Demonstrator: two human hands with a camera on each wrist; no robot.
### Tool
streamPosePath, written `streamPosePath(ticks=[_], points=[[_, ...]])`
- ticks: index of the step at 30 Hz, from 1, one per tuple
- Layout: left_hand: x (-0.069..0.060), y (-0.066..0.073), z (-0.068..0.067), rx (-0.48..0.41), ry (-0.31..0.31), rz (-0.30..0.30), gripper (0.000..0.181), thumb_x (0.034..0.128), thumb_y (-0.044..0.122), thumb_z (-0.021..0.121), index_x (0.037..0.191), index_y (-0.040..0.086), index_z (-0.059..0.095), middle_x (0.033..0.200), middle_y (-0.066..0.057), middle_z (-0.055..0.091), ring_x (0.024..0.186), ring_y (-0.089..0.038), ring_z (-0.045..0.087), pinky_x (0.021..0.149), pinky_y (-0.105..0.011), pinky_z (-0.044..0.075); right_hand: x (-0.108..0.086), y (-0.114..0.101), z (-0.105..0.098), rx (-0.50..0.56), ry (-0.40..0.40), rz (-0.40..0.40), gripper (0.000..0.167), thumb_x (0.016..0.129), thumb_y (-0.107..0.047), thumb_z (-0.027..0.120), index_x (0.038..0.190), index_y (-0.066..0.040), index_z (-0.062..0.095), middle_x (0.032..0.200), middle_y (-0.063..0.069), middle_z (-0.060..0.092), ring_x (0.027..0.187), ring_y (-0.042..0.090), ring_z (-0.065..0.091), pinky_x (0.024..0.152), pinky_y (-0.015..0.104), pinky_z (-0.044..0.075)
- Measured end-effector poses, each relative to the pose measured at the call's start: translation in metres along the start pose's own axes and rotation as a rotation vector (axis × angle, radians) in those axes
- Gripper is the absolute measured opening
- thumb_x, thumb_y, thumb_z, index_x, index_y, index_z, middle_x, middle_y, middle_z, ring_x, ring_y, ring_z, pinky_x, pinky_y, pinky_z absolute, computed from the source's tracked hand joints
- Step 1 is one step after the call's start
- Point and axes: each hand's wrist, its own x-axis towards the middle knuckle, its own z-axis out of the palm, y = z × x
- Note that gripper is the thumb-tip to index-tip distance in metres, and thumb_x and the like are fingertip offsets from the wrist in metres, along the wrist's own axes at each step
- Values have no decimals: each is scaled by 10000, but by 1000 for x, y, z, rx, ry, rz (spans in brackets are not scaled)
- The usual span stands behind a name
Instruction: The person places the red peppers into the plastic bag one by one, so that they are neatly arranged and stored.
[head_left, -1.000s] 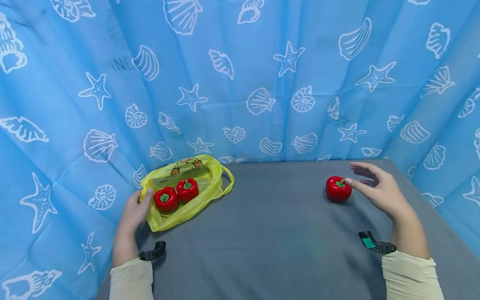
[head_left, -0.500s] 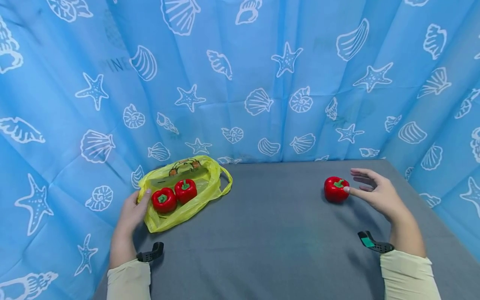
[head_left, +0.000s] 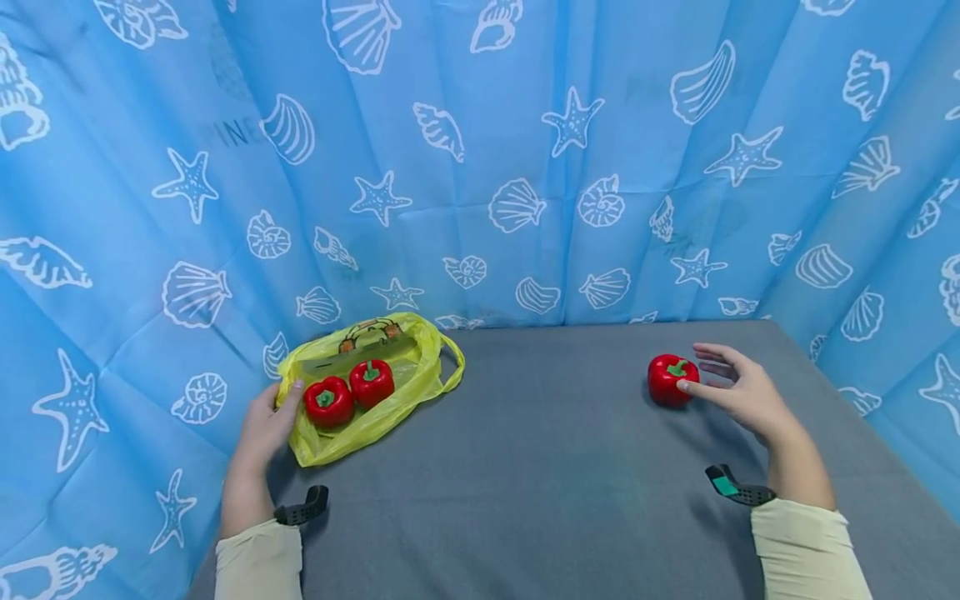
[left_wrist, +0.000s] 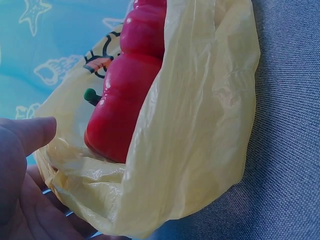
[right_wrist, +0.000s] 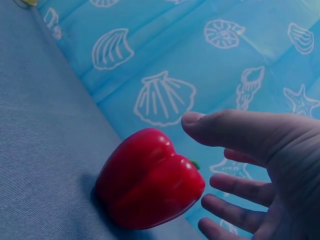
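A yellow plastic bag (head_left: 352, 437) lies on its side at the left of the table, its mouth spread. Two red bell peppers, a nearer pepper (head_left: 328, 402) and a farther pepper (head_left: 372, 382), rest inside it. My left hand (head_left: 264, 423) holds the bag's left edge; in the left wrist view the thumb (left_wrist: 40, 132) is on the mouth side and the fingers are behind the plastic. Over at the right, a third red bell pepper (head_left: 667, 382) stands with its green stem up. Beside it is my right hand (head_left: 742, 396), fingers spread; the right wrist view shows a gap between fingertips and pepper.
Grey cloth covers the table (head_left: 525, 467). A blue curtain (head_left: 465, 167) with white shells and starfish hangs behind it and along both sides. One handle loop (head_left: 456, 367) of the bag sticks out to the right.
My right hand has moved slightly left and nearer to me, closer around the lone pepper. The left hand keeps its hold on the bag. The view has shifted a little.
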Motion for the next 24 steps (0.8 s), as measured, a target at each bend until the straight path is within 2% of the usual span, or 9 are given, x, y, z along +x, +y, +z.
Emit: streamPosePath(ticks=[2, 7, 13, 24], points=[[1, 1, 0, -1, -3, -2, 726, 1119, 578, 362, 1484, -34, 499, 1282, -262, 590, 1084, -338, 596, 810, -340, 486, 1, 1, 2, 8, -6, 0, 858, 1005, -370, 752, 1654, -37, 301, 1637, 324, 361, 1443, 579, 403, 1058, 699, 470], [3, 1, -2, 1, -6, -3, 712, 1121, 571, 368, 1476, -32, 504, 1246, -250, 598, 1047, -315, 603, 786, -326, 492, 3, 3, 6, 18, -32, 14, 886, 1003, -401, 746, 1659, -34, 277, 1655, 333, 322, 1464, 596, 357, 1077, 756, 413], [2, 0, -2, 13, -11, -1, 718, 1118, 579, 373, 1454, -38, 520, 1215, -248, 608, 1018, -303, 608, 786, -328, 493, 4, 3, 9, 27, -38, 17, 908, 988, -407, 763, 1655, -30, 277, 1652, 336, 315, 1463, 604, 342, 1076, 761, 414], [2, -1, -1, 9, -25, -32, 749, 1109, 613, 350, 1472, -23, 504, 1267, -245, 596, 1065, -310, 600, 795, -322, 495, 10, 5, 16, 4, -39, 43, 914, 981, -423, 763, 1659, -47, 279, 1645, 359, 279, 1444, 609, 308, 1047, 754, 442]])
